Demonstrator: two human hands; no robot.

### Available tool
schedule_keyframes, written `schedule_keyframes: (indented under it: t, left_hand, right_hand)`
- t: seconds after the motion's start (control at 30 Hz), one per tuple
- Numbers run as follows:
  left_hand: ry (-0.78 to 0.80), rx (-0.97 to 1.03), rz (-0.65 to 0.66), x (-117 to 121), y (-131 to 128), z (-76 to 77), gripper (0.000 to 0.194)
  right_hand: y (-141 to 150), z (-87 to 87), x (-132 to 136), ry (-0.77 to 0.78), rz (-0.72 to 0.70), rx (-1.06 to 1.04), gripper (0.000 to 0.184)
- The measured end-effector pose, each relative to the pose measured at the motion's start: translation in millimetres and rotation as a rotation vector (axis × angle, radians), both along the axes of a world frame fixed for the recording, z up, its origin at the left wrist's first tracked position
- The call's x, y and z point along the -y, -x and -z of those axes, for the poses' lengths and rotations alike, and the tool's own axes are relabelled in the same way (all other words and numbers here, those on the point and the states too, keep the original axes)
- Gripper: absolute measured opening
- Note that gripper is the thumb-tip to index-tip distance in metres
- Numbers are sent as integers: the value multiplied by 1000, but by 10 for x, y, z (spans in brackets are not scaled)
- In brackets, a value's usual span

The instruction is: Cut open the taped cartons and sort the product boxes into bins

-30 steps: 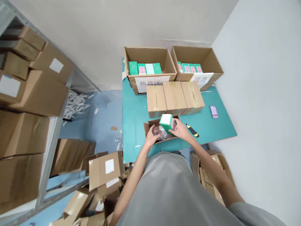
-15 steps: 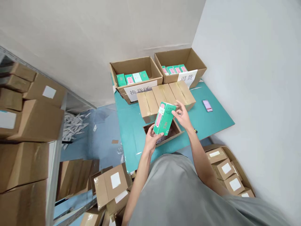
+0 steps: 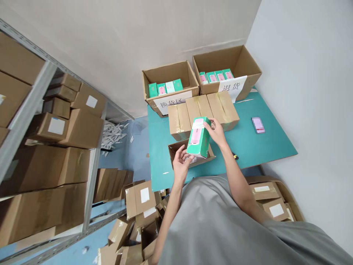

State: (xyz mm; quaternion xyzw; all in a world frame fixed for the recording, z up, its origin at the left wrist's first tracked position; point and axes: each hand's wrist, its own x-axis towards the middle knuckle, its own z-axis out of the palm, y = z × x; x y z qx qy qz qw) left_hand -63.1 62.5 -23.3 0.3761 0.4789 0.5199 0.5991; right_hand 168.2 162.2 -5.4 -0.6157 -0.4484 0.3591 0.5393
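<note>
Both my hands hold a green product box [image 3: 199, 137] with a pink picture on its face, raised above a small open cardboard box [image 3: 173, 148] on the teal table [image 3: 248, 143]. My left hand [image 3: 182, 162] grips the box's lower end, fingers curled around it. My right hand [image 3: 217, 131] holds its upper right edge. Behind the green box lie three taped brown cartons [image 3: 202, 110] in a row.
Two open cartons with paper labels, left [image 3: 168, 82] and right [image 3: 228, 68], hold rows of green boxes at the table's back. A pink phone [image 3: 258, 124] lies to the right. A metal shelf [image 3: 49, 140] of cartons stands left. Loose cartons [image 3: 138, 206] litter the floor.
The green box came up out of the small open carton and was turned so its pink-printed face shows; my left hand left the carton and took the box's lower end.
</note>
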Motion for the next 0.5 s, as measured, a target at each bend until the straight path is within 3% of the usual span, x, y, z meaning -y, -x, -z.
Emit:
schedule_keyframes:
  t: [0.1,0.23,0.37,0.5]
  left_hand:
    - [-47,-14,-17,32,-145,-74,83]
    - [-169,-48,-88,-66,-249,-322,87]
    - [-239,-145,-106,-379,-202,-637,65]
    - [-244,-189,-102,-724,-210,-843,45]
  right_hand:
    - [-141,87,2,31,-34,-52,60]
    - [-357,102,182,160,-170,-184,65]
    - [-413,16,598,292,-372,-241,80]
    - [-141,-87,1085,250,-439,-135,99]
